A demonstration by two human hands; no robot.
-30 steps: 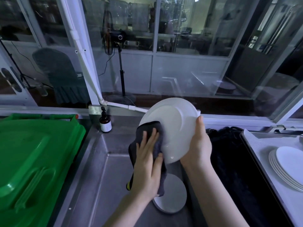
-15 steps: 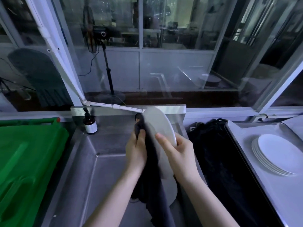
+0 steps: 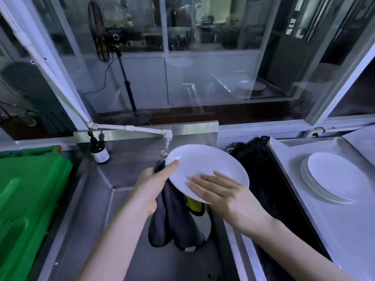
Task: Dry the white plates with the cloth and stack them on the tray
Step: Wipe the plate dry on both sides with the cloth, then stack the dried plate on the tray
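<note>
A white plate [image 3: 205, 165] is held over the steel sink, its face up and tilted toward me. My left hand [image 3: 154, 185] grips its left rim together with the dark grey cloth [image 3: 174, 220], thumb on top; the cloth hangs down under the plate. My right hand [image 3: 219, 189] lies flat with straight fingers on the plate's near right part. Another white plate [image 3: 203, 224] lies in the sink below, mostly hidden by the cloth. A stack of white plates [image 3: 332, 177] sits on the metal tray [image 3: 304, 199] at the right.
The sink [image 3: 113, 199] has a white pipe tap [image 3: 166, 138] just behind the plate and a brown pump bottle [image 3: 99, 151] at its back left corner. A green plastic bin [image 3: 26, 199] fills the left. Dark fabric [image 3: 263, 179] lies between sink and tray. A yellow sponge [image 3: 193, 203] shows under the plate.
The plate has turned from edge-on and upright to face up. My right hand moved from its rim onto its face. The cloth now hangs below instead of covering the plate's side.
</note>
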